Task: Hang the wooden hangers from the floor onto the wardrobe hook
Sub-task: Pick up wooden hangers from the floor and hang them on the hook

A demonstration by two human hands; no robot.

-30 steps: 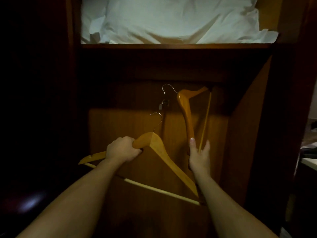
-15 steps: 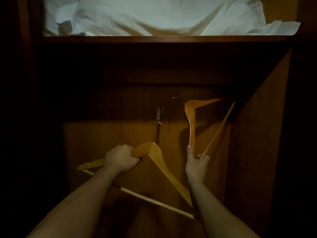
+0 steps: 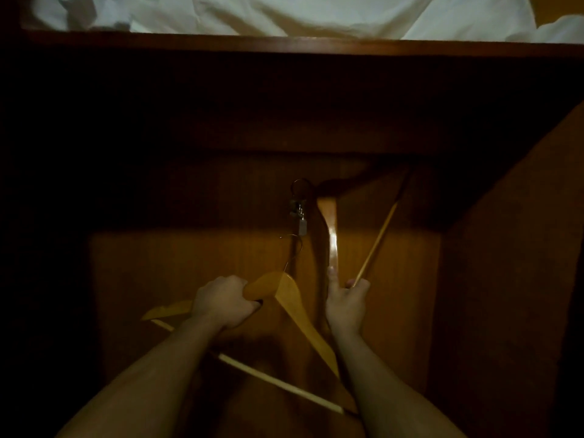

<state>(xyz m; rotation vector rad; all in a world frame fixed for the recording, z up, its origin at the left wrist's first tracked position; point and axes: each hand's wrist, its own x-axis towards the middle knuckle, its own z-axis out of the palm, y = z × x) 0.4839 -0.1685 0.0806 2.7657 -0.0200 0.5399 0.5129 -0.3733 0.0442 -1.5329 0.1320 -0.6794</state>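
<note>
My left hand grips a wooden hanger by its left arm near the neck; its metal hook points up, just below the wardrobe hook on the back panel. My right hand holds the lower corner of a second wooden hanger, turned on end, one arm and its bar rising from my fingers. That hanger's metal hook sits at the wardrobe hook; in the shadow I cannot tell whether it rests on it.
A dark wooden shelf runs across the top with white bedding on it. The wardrobe's right side panel stands close to the right hanger. The left side is in deep shadow.
The view has dropped and moved closer. The right hanger's top has risen into shadow, its hook now at the wardrobe hook. My left hand's hanger has stayed about where it was.
</note>
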